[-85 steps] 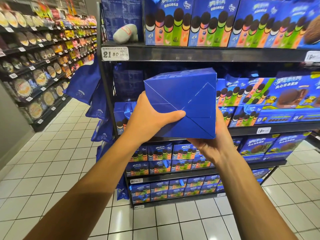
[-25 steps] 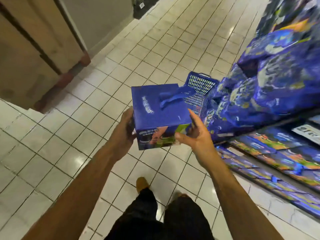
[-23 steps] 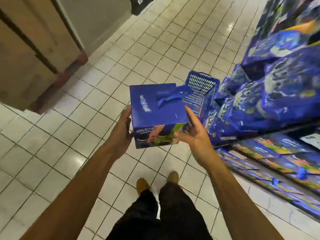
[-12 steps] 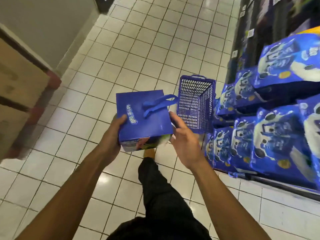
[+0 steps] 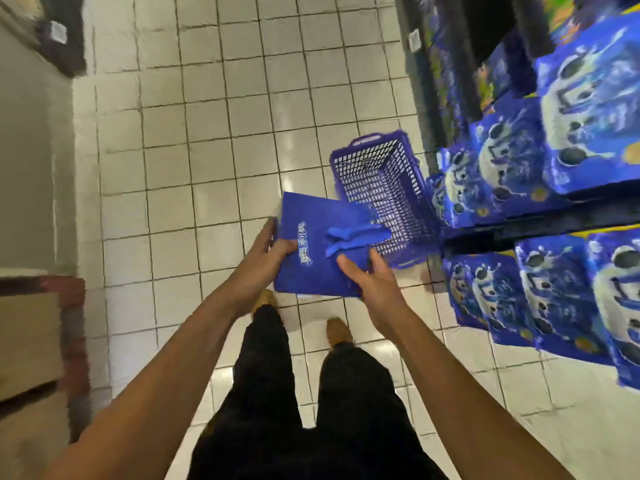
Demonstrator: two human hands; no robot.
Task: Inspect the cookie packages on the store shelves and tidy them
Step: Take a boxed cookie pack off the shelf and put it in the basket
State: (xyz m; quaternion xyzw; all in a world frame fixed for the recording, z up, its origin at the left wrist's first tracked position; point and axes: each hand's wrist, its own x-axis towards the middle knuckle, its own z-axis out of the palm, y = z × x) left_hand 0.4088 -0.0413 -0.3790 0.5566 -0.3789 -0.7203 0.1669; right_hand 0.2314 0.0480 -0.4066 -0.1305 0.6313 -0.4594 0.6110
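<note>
Hands: our left hand (image 5: 263, 258) and right hand (image 5: 372, 282) clasp opposite sides of the blue cookie box (image 5: 322, 247).
Basket: blue mesh basket (image 5: 381, 188) just beyond our hands; its contents are unclear.

White tiled floor (image 5: 221, 140), grey wall (image 5: 31, 150) left.

You've lowered the blue cookie box (image 5: 322, 251) from shelf height to waist level, top face up, near the blue basket (image 5: 381, 188). Your left hand (image 5: 266, 254) and right hand (image 5: 370, 282) now hold its sides.
</note>
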